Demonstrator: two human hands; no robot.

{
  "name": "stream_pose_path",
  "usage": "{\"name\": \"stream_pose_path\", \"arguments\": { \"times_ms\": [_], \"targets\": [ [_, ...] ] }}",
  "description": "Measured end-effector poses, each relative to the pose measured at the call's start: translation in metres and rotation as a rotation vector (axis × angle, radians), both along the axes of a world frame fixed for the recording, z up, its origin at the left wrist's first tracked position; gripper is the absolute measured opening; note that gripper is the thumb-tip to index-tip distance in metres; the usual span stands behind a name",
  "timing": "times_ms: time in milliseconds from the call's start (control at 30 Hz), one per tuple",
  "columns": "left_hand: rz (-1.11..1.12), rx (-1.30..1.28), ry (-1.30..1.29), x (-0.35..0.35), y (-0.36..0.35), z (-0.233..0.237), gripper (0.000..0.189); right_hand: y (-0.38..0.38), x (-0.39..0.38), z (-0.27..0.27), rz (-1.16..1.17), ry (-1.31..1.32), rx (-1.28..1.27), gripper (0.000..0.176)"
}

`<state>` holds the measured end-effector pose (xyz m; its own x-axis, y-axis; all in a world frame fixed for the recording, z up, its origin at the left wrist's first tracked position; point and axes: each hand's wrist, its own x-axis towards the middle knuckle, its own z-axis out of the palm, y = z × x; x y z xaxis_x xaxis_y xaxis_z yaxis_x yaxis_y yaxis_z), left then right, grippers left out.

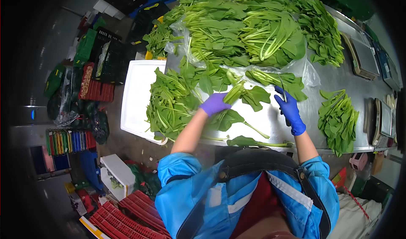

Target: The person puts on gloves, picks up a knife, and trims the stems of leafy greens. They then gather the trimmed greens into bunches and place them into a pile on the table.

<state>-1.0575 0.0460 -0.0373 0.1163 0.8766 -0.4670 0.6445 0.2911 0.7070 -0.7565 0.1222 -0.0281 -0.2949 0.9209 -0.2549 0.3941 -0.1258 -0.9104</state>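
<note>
Hidden or unclear: the fisheye rim blacks out every corner. The left hand's (215,103) fingertips are buried behind the leaves it grips. On the right hand (290,110) a pale stem crosses the fingers; I cannot tell whether it is pinched or only lying against them. The far end of the table is cut off by the frame. The devices at the right edge, seemingly weighing scales (364,57), are too distorted to read.

Hands: the left hand, in a purple glove, is closed around the stem end of a spinach bunch (245,94), held low over the middle of the table with the leaves pointing right. The right hand, in a blue glove, has its fingers extended upward, touching the leaves at the front edge of the big heap.

Materials: broad, glossy leaves on thin pale-green stalks. The big heap of spinach (245,32) lies on a crinkled clear plastic sheet (311,72). A looser pile (169,103) sits left of the left hand, overlapping a flat white plastic tray (135,95). A smaller, neater stack (338,118) lies well to the right. One loose leaf (249,142) rests near the table's front edge.

Surface and room: brushed stainless steel table (359,87), wet-looking grey floor, black crates (112,55) and red crates (135,215) stacked to the left.
</note>
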Motion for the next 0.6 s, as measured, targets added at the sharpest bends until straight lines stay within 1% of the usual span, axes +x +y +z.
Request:
{"name": "stream_pose_path", "arguments": {
  "times_ms": [33, 67, 100, 133, 167, 200, 233, 300, 333, 367, 400, 433, 467, 533, 567, 600],
  "targets": [
    [0.001, -0.002, -0.001, 0.001, -0.006, -0.025, 0.052, 0.0, -0.001, -0.005, -0.001, 0.02, 0.087, 0.038],
    [0.021, 0.264, 0.185, 0.004, -0.013, -0.047, 0.052, -0.004, -0.006, 0.022, 0.036, -0.059, -0.069, 0.038],
    [0.034, 0.534, 0.373, 0.009, -0.017, -0.056, 0.052, -0.005, -0.006, 0.02, 0.103, -0.098, -0.073, 0.038],
    [-0.013, 0.73, 0.622, 0.026, -0.021, -0.028, 0.055, -0.008, -0.007, 0.016, 0.177, -0.082, 0.011, 0.038],
    [-0.024, 0.729, 0.617, 0.035, -0.023, -0.01, 0.055, -0.013, -0.008, 0.01, 0.252, -0.073, 0.09, 0.038],
    [0.052, 0.581, 0.257, 0.044, -0.024, 0.003, 0.058, -0.02, -0.012, 0.007, 0.278, -0.031, 0.216, 0.038],
    [0.126, 0.421, -0.099, 0.054, -0.025, 0.019, 0.063, -0.023, -0.016, 0.011, 0.332, -0.042, 0.196, 0.038],
    [0.088, 0.44, -0.142, 0.073, -0.025, 0.055, 0.066, -0.031, -0.026, 0.012, 0.307, 0.156, 0.239, 0.037],
    [0.077, 0.438, -0.132, 0.08, -0.026, 0.066, 0.065, -0.033, -0.029, 0.011, 0.31, 0.196, 0.349, 0.046],
    [0.066, 0.435, -0.122, 0.084, -0.027, 0.071, 0.064, -0.033, -0.03, 0.012, 0.307, 0.196, 0.349, 0.046],
    [0.093, 0.475, -0.124, 0.087, -0.029, 0.069, 0.055, -0.032, -0.031, 0.014, 0.306, 0.119, 0.42, 0.047],
    [0.09, 0.474, -0.124, 0.088, -0.03, 0.062, 0.055, -0.03, -0.032, 0.016, 0.306, 0.04, 0.489, 0.047],
    [0.08, 0.476, -0.101, 0.089, -0.032, 0.056, 0.052, -0.03, -0.031, 0.015, 0.303, 0.04, 0.488, 0.047],
    [0.067, 0.474, -0.081, 0.094, -0.035, 0.049, 0.048, -0.029, -0.029, 0.013, 0.362, -0.151, 0.435, 0.043],
    [0.066, 0.472, -0.081, 0.097, -0.038, 0.048, 0.045, -0.029, -0.029, 0.009, 0.36, -0.152, 0.432, 0.043],
    [0.067, 0.467, -0.081, 0.099, -0.042, 0.048, 0.042, -0.03, -0.028, 0.002, 0.337, -0.201, 0.412, 0.039]
  ]
}}
